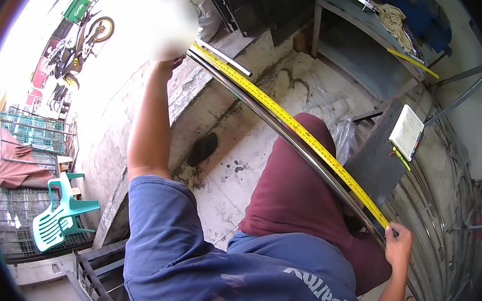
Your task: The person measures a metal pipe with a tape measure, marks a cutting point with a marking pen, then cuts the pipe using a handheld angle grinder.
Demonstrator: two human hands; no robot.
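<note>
A yellow tape measure (298, 129) is stretched diagonally, its blade running alongside a long shiny metal tube (272, 123). At the lower right end, my right hand (398, 243) pinches the tape between thumb and fingers, close to the tube. My left arm reaches up to the far end, where my left hand (172, 64) is beside the tape and tube; a white blur hides most of its fingers. The tube passes over my leg in maroon trousers (288, 181). Near the far end lies a shorter pale tube (226, 57).
A notebook (407, 127) with pens rests on a dark board (373, 169) at right. Behind stands a metal table (348, 0) with a cloth (393, 19). Curved metal tubes (423, 193) lie at right. A slipper (203, 148), green chair (63, 210) and motorcycle (74, 47) are leftward.
</note>
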